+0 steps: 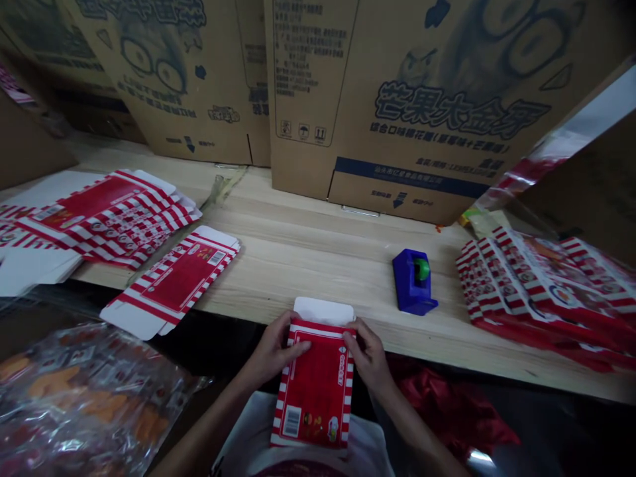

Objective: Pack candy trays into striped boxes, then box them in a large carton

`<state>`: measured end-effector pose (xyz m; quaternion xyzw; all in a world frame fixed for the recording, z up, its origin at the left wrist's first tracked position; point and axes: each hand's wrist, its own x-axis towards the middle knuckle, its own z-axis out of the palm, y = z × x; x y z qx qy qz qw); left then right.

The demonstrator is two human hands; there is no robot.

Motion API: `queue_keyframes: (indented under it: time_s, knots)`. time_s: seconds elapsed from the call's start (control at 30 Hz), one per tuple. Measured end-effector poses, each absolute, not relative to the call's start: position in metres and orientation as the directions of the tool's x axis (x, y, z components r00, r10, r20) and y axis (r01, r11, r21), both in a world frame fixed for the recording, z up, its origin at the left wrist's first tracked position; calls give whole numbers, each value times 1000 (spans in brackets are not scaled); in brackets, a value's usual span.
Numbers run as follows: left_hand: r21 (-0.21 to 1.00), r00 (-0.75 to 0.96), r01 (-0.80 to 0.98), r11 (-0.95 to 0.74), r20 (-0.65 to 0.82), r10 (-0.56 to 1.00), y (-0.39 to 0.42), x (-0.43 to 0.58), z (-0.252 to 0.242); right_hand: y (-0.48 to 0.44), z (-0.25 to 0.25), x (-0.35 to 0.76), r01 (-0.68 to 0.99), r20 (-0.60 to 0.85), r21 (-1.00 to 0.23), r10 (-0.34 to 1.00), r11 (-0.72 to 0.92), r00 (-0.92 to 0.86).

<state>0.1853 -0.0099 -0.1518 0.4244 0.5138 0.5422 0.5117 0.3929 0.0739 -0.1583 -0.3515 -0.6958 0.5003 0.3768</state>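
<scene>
Currently left hand [276, 350] and right hand [368, 354] pinch red box [318, 381] by far-end sides; long axis runs near-far between them.

A pale wooden tabletop [308, 248] stretched across the view. Along its back stood large printed brown cartons [422, 136]. At left lay a spread pile of flat red-and-white striped boxes [112, 212]; just beside it, a smaller stack [181, 278] jutted over the front edge. Right of centre sat a blue tape dispenser [410, 288]; at far right, overlapping striped packets [541, 291].
</scene>
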Motion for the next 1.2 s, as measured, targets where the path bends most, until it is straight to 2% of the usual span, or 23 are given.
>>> queue_keyframes:
  time_s: [0.07, 0.13, 0.23, 0.33, 0.43, 0.57, 0.73, 0.87, 0.93, 1.1, 1.2]
  knots:
    - [998, -182, -62, 10, -21, 983, -3, 186, -149, 77, -154, 390, 105, 205, -953, 861, 283, -465]
    - [997, -255, -67, -22, 5, 967, 3, 187, -147, 79, -150, 386, 86, 183, -967, 891, 239, -416]
    - [982, -349, -187, -9, -58, 935, 7, 189, -145, 80, -148, 380, -19, 72, -997, 936, 69, -343]
    - [961, -386, -277, 0, -112, 916, 7, 188, -142, 80, -145, 375, -54, 1, -998, 927, -20, -376]
    - [963, -286, -265, 39, -117, 951, 6, 180, -139, 79, -143, 374, 28, 49, -997, 895, 69, -444]
    - [998, -183, -62, 17, -28, 983, 2, 169, -134, 78, -142, 377, 41, 156, -980, 874, 196, -461]
    - [999, -125, 50, -7, 13, 992, -3, 168, -126, 81, -140, 384, 100, 105, -978, 848, 183, -519]
    - [994, -135, 104, -17, 31, 990, 0, 165, -126, 89, -131, 386, 209, 98, -941, 804, 267, -586]
    - [997, -120, 82, 2, 8, 993, 5, 160, -125, 94, -122, 385, 249, 56, -935, 801, 251, -596]
    - [958, 4, -172, 231, -234, 972, 17, 149, -109, 107, -104, 377, 242, -45, -961, 782, 137, -621]
    - [974, 0, -119, 190, -192, 981, 19, 147, -103, 106, -102, 376, 216, 15, -957, 779, 193, -627]
